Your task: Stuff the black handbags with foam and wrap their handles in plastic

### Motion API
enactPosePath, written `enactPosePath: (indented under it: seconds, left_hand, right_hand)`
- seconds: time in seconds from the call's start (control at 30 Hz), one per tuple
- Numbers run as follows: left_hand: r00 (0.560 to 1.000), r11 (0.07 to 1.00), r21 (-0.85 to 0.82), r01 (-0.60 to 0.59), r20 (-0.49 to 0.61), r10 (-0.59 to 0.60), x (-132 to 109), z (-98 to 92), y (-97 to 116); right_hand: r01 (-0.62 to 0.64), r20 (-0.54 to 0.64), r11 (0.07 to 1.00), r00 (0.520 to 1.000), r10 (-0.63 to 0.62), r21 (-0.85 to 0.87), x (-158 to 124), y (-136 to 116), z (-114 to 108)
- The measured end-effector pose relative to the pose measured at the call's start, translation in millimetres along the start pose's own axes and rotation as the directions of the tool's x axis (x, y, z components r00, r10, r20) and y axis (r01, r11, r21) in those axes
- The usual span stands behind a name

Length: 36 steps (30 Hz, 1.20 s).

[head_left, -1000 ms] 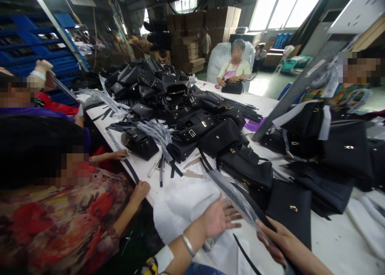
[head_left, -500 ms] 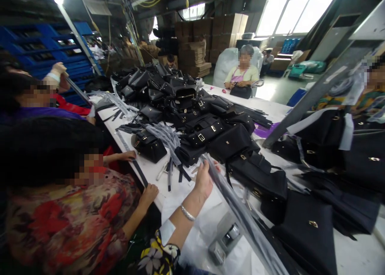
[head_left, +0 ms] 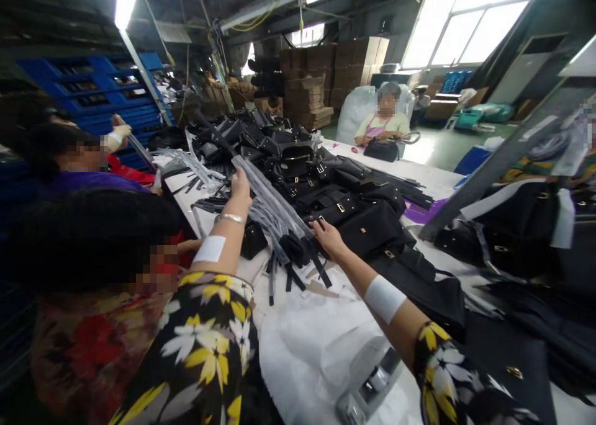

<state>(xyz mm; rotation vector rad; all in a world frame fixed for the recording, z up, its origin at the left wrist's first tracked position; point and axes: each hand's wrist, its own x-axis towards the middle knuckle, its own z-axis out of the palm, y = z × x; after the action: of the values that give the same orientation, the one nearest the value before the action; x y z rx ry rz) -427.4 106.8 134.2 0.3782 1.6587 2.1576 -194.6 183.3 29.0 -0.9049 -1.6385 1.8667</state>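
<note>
I had a white table [head_left: 428,175] before me, heaped with black bags [head_left: 372,226], in a dim workshop with bright windows [head_left: 470,34], stacked cardboard boxes [head_left: 305,99] and blue racks [head_left: 88,87]. A co-worker in a pink apron [head_left: 379,127] sat across the table, hands on a black bag; another in a floral top [head_left: 97,338] was close on the left.

My left hand [head_left: 241,189] was curled closed around the far end of a bundle of straps [head_left: 277,194], which slanted over the near side of the heap. My right hand [head_left: 328,236] was partly open at the bundle's near end, fingers loosely bent along its edge; I could not tell whether they pinched it or only touched it.

The straps were long, flat and dark, under clear, shiny, wrinkled plastic, with bare black tips. The bags looked smooth and leathery, boxy, with gold-coloured buckles. Crumpled, translucent white sheeting [head_left: 298,332] lay below my wrists, a grey tool [head_left: 372,375] on it. A silvery bracelet [head_left: 230,218] circled my left wrist.
</note>
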Motion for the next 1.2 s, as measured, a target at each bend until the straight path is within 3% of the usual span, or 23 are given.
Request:
enactPosePath:
  seconds: [0.07,0.13,0.23,0.33,0.4,0.47,0.57,0.67,0.83,1.03,1.2]
  left_hand:
    - [0.994,0.994,0.026,0.103,0.021,-0.104,-33.3,-16.8,-45.7]
    - [0.959,0.968,0.060,0.245,0.134,-0.251,-82.9,-26.6,-99.6]
    - [0.815,0.874,0.143,0.464,0.317,-0.485,-173.8,-27.9,-169.7]
    - [0.661,0.790,0.197,0.581,0.452,-0.599,-259.8,-18.1,-203.6]
    - [0.602,0.767,0.217,0.604,0.506,-0.618,-303.5,-9.1,-207.5]
    - [0.585,0.770,0.229,0.595,0.533,-0.611,-335.2,-1.2,-204.2]
    - [0.564,0.774,0.264,0.576,0.557,-0.609,-367.5,3.1,-198.0]
    - [0.548,0.764,0.313,0.564,0.550,-0.630,-390.4,-6.0,-194.6]
    - [0.609,0.763,0.377,0.525,0.460,-0.646,-421.5,-37.9,-180.7]
    - [0.652,0.745,0.457,0.486,0.378,-0.657,-455.6,-70.8,-149.3]
    - [0.729,0.740,0.548,0.389,0.307,-0.611,-477.2,-101.2,-139.5]
  right_hand:
    - [-0.026,-0.016,0.998,1.000,0.027,0.059,4.1,21.0,-4.8]
    - [-0.085,0.026,0.987,0.996,0.083,0.135,-11.9,45.1,-19.7]
    - [-0.191,0.111,0.948,0.980,0.167,0.256,-53.8,73.4,-47.7]
    - [-0.255,0.128,0.905,0.966,0.224,0.340,-96.0,87.3,-70.5]
    - [-0.280,0.120,0.886,0.960,0.253,0.370,-120.3,91.7,-81.0]
    - [-0.291,0.109,0.873,0.957,0.270,0.392,-142.3,94.4,-88.5]
    - [-0.286,0.107,0.858,0.958,0.266,0.426,-171.9,96.6,-96.3]
    - [-0.271,0.118,0.837,0.962,0.245,0.475,-195.3,98.3,-104.0]
    - [-0.222,0.079,0.792,0.973,0.216,0.569,-219.9,102.6,-123.7]
    - [-0.113,-0.065,0.738,0.976,0.208,0.665,-245.3,107.4,-155.7]
    - [-0.037,-0.151,0.731,0.970,0.189,0.681,-272.4,102.3,-182.1]
